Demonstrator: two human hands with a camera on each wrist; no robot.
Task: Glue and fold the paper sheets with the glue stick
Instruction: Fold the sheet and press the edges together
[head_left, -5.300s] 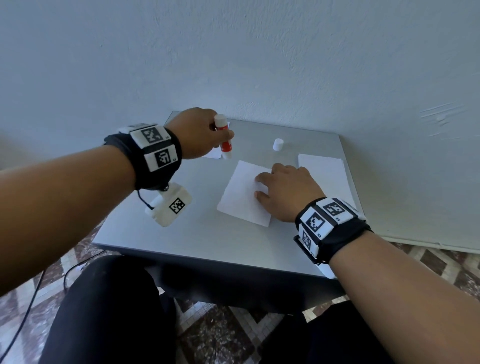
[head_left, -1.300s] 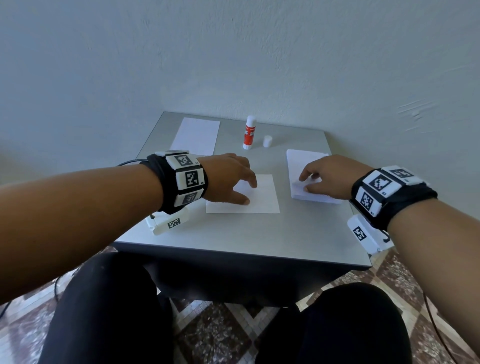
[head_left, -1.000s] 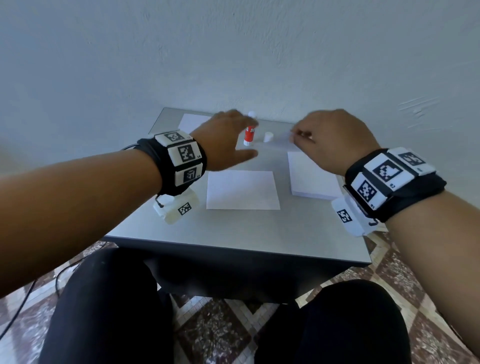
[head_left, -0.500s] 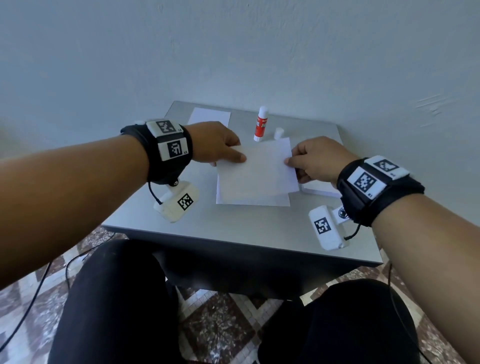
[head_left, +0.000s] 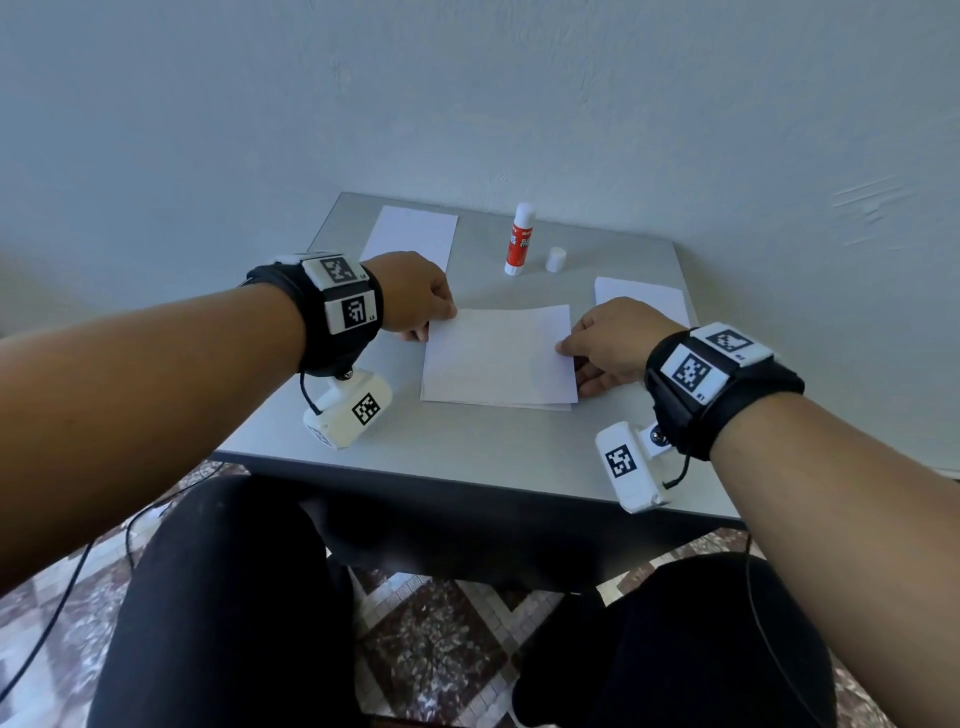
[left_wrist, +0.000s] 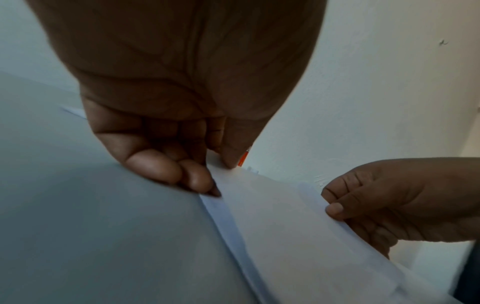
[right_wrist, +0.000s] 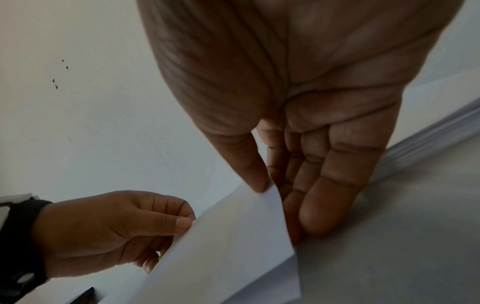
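Note:
A white upper sheet (head_left: 498, 353) hovers just over a second sheet (head_left: 540, 406) lying at the middle of the grey table (head_left: 467, 447). My left hand (head_left: 415, 296) pinches the upper sheet's left edge between thumb and fingers (left_wrist: 200, 179). My right hand (head_left: 608, 343) pinches its right edge, thumb on top and fingers (right_wrist: 319, 207) underneath. The upper sheet (right_wrist: 233, 246) stays slightly lifted above the lower one (left_wrist: 223, 216). The red and white glue stick (head_left: 520, 240) stands uncapped at the back, with its white cap (head_left: 555, 259) beside it.
A stack of white sheets (head_left: 644, 301) lies at the right behind my right hand. Another single sheet (head_left: 410, 234) rests at the back left. A pale wall rises right behind the table. My dark-clothed knees sit below the front edge.
My right hand took a sheet from the right stack and, with my left hand, brought it over the middle sheet. It now sits lower and nearly square on it.

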